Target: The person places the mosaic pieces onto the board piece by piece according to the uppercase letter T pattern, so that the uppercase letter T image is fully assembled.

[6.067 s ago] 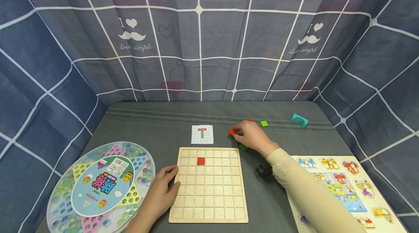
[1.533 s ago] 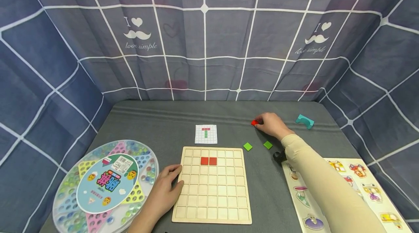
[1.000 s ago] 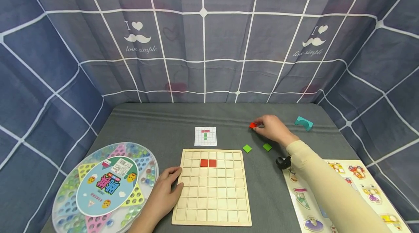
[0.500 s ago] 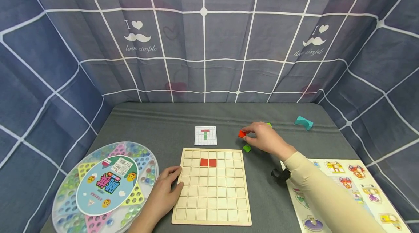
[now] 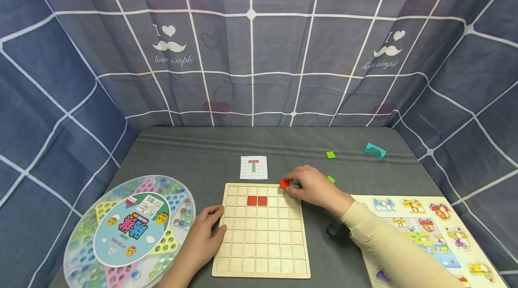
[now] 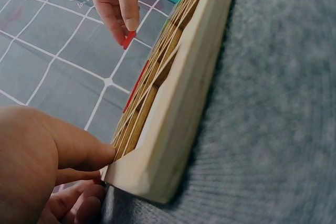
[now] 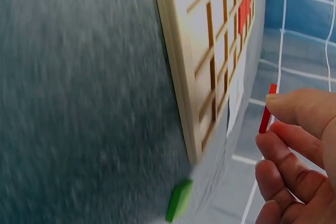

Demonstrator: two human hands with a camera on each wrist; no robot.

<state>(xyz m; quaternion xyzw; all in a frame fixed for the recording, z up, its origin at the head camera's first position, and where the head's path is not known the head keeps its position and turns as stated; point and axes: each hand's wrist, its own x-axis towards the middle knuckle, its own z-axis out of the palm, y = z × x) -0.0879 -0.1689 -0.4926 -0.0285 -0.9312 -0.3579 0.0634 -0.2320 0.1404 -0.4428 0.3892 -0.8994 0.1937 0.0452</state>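
Observation:
A wooden grid board [image 5: 261,243] lies on the cloth-covered table, with two red square tiles [image 5: 257,200] side by side in its second row. My left hand [image 5: 200,236] rests against the board's left edge, thumb and fingertips touching the rim. In the right wrist view, my right hand [image 7: 302,156] pinches another red tile [image 7: 268,109] between thumb and fingers. That hand hovers over the board's upper right corner. Green tiles [image 5: 330,155] lie to the right; one green tile [image 7: 179,200] near the board's corner is mostly hidden by my right hand in the head view.
A pattern card [image 5: 253,168] showing a red and green T lies behind the board. Left stands a round marble game box [image 5: 129,229]; right, a picture puzzle board [image 5: 453,234]. A teal arch block [image 5: 375,151] sits at the back right. Gridded curtains surround the table.
A second red tile was placed beside the first. My right hand then took another red tile from the back right and carried it left and nearer, over the board. My left hand stays put.

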